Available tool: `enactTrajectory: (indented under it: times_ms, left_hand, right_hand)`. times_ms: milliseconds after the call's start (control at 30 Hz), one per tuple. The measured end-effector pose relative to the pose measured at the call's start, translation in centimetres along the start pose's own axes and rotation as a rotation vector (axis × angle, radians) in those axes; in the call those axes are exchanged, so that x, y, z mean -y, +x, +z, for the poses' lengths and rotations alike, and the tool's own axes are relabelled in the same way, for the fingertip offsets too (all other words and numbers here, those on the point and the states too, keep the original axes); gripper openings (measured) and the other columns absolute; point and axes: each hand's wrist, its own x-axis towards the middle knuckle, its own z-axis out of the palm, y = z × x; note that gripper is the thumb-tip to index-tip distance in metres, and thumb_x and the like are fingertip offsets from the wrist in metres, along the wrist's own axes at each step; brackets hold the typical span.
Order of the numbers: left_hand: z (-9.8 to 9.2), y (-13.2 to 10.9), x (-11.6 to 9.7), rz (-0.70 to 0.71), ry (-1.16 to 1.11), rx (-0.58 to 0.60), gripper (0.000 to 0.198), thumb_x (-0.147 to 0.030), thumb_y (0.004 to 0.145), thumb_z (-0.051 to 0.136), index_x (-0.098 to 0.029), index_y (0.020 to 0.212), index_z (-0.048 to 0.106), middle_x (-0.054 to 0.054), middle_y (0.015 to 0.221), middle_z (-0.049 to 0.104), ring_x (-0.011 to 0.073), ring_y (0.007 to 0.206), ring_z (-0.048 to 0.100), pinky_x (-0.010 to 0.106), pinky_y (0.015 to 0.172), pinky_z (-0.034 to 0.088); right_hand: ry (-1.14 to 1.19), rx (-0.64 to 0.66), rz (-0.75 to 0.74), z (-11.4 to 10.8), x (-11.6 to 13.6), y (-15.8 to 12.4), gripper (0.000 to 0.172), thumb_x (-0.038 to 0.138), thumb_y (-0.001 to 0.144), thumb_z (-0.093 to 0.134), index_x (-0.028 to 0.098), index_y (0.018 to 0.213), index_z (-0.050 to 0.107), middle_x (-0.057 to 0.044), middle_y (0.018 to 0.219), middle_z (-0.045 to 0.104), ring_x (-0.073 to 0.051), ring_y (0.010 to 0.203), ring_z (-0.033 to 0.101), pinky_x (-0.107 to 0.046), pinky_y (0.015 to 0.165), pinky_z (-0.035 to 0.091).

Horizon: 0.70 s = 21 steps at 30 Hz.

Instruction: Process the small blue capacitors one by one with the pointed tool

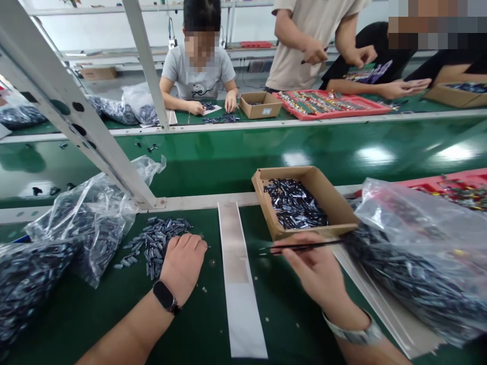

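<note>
My left hand (183, 263) lies palm down with its fingers curled at the edge of a loose pile of small dark metal parts (154, 241) on the green mat. My right hand (315, 271) pinches a pair of thin black tweezers (300, 247), which point left over the mat. Just beyond that hand stands an open cardboard box (335, 200) partly filled with the same dark parts. A long white strip (239, 284) lies on the mat between my two hands.
Clear plastic bags of dark parts sit at the left (87, 218) and at the right (414, 253). A slanted white frame post (76, 111) rises at the left. Across the green conveyor belt (342, 147), other people work with a small box (261, 105) and a red tray (327, 104).
</note>
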Motion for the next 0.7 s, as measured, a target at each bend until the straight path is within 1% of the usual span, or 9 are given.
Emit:
enactTrajectory:
  times_ms: [100,200,233,300,333,433,500,600,700]
  left_hand:
    - [0.0,0.0,-1.4,0.053,-0.107,0.024,0.019,-0.009,0.099,0.058,-0.021,0.095,0.071,0.002,0.097,0.073,0.0218,0.094,0.066,0.037,0.083,0.045]
    - [0.4,-0.4,-3.1,0.166,-0.226,0.111,0.016,-0.013,0.100,0.059,-0.023,0.094,0.071,0.000,0.094,0.073,0.0207,0.093,0.066,0.036,0.083,0.047]
    - [0.6,-0.5,-3.5,0.179,-0.265,0.132,0.016,-0.015,0.100,0.059,-0.023,0.094,0.072,0.000,0.094,0.073,0.0208,0.094,0.066,0.036,0.082,0.048]
    - [1.1,-0.8,-3.9,0.155,-0.373,0.148,0.014,-0.016,0.099,0.061,-0.023,0.094,0.072,0.000,0.095,0.074,0.0209,0.094,0.066,0.036,0.082,0.050]
    - [1.3,-0.8,-3.9,0.125,-0.437,0.137,0.012,-0.017,0.098,0.062,-0.023,0.095,0.072,0.001,0.096,0.074,0.0209,0.094,0.066,0.037,0.083,0.051]
    - [1.8,-0.9,-3.5,0.068,-0.591,0.056,0.011,-0.015,0.093,0.065,-0.020,0.099,0.072,0.004,0.096,0.073,0.0214,0.093,0.066,0.038,0.087,0.054]
    - [1.8,-0.9,-3.3,0.049,-0.632,0.022,0.012,-0.014,0.091,0.064,-0.019,0.097,0.073,0.005,0.094,0.071,0.0216,0.093,0.066,0.038,0.088,0.055]
    - [1.7,-0.7,-3.2,0.017,-0.660,0.040,0.014,-0.012,0.090,0.064,-0.020,0.090,0.074,0.004,0.092,0.069,0.0206,0.091,0.065,0.036,0.086,0.056]
    - [1.6,-0.6,-3.3,-0.008,-0.681,0.060,0.014,-0.013,0.090,0.064,-0.021,0.086,0.075,0.003,0.092,0.068,0.0197,0.090,0.065,0.035,0.086,0.056]
  right_hand:
    - [-0.036,0.135,0.157,1.0,-0.7,-0.2,0.036,0.054,0.080,0.084,0.026,0.090,0.063,-0.007,0.083,0.084,-0.025,0.074,0.082,-0.038,0.069,0.070]
    - [-0.044,0.188,0.259,1.9,-1.0,-0.1,0.043,0.061,0.074,0.086,0.026,0.086,0.063,-0.008,0.084,0.084,-0.026,0.075,0.082,-0.039,0.071,0.069]
    - [-0.043,0.194,0.283,2.1,-0.9,0.0,0.045,0.063,0.073,0.086,0.026,0.085,0.063,-0.008,0.084,0.084,-0.027,0.075,0.082,-0.039,0.071,0.069]
    - [-0.037,0.199,0.322,2.3,-0.7,0.1,0.048,0.066,0.070,0.086,0.027,0.085,0.062,-0.007,0.083,0.083,-0.027,0.075,0.082,-0.040,0.072,0.069]
    - [-0.034,0.194,0.335,2.3,-0.6,0.1,0.049,0.067,0.069,0.086,0.027,0.084,0.062,-0.006,0.083,0.083,-0.027,0.074,0.081,-0.040,0.072,0.069]
    - [-0.031,0.165,0.355,2.4,-0.3,0.2,0.052,0.070,0.066,0.087,0.028,0.082,0.061,-0.005,0.079,0.082,-0.026,0.070,0.081,-0.040,0.070,0.069]
    - [-0.033,0.152,0.365,2.5,-0.3,0.3,0.054,0.071,0.064,0.087,0.027,0.081,0.061,-0.005,0.077,0.082,-0.026,0.068,0.081,-0.039,0.068,0.069]
    - [-0.040,0.145,0.384,2.5,-0.4,0.3,0.058,0.074,0.062,0.087,0.026,0.081,0.060,-0.006,0.076,0.081,-0.026,0.067,0.080,-0.039,0.067,0.068]
    - [-0.067,0.142,0.398,2.6,-0.5,0.3,0.060,0.075,0.061,0.086,0.025,0.081,0.059,-0.008,0.076,0.081,-0.026,0.067,0.081,-0.039,0.065,0.067]
